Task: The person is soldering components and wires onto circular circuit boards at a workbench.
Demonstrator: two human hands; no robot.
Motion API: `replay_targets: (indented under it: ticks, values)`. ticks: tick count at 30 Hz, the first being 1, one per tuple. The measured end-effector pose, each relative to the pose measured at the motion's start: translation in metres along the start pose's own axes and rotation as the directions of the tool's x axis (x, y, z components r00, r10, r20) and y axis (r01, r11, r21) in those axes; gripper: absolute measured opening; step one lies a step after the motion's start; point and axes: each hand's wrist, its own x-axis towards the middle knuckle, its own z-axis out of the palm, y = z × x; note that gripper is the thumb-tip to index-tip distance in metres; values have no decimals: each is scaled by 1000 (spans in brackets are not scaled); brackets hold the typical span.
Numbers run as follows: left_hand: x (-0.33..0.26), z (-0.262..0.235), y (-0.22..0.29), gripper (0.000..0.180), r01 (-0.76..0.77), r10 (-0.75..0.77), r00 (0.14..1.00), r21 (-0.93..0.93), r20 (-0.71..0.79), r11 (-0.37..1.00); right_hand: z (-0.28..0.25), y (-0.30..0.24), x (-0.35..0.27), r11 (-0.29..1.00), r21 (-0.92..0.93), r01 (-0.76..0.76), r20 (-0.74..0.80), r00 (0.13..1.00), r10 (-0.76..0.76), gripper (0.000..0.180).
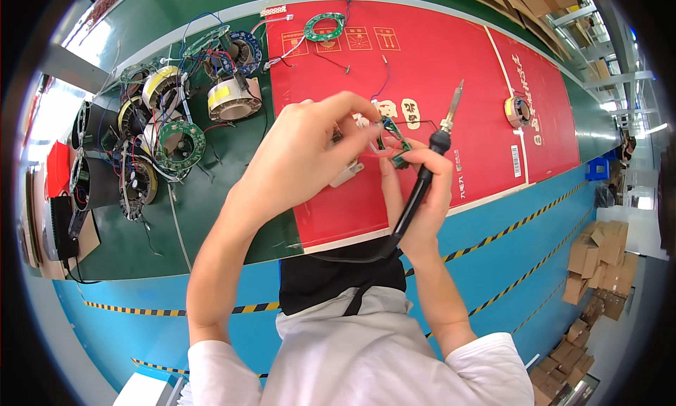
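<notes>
My right hand holds a soldering iron with a black handle, its metal tip pointing up and away to the right. The thumb and fingertips of that hand also grip the edge of a green ring-shaped circuit board, seen nearly edge-on. Close against the board, my left hand is closed, its fingertips pinched together and slightly blurred. What they hold is hidden; thin wires show beside them. A white connector-like piece lies below the left fingers, partly covered.
Red printed cardboard covers the middle and right of the green table. Wired motor stators and circuit boards crowd the left. Another green ring board lies at the far edge; a small coil sits right. Cardboard boxes stand on the floor.
</notes>
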Motion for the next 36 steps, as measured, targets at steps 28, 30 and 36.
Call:
replay_targets:
  ticks: [28, 30, 36]
  values:
    - [9, 30, 20, 19, 170, -176, 983, 113, 48, 979, -5, 17, -17, 997, 68, 43, -207, 978, -28, 31]
    - [14, 33, 21, 17, 222, -240, 966, 166, 95, 961, -5, 19, -17, 991, 101, 84, -231, 971, -58, 31]
    - [21, 32, 17, 15, 231, -268, 955, 241, 129, 942, -5, 21, -18, 990, 79, 120, -252, 963, -96, 32]
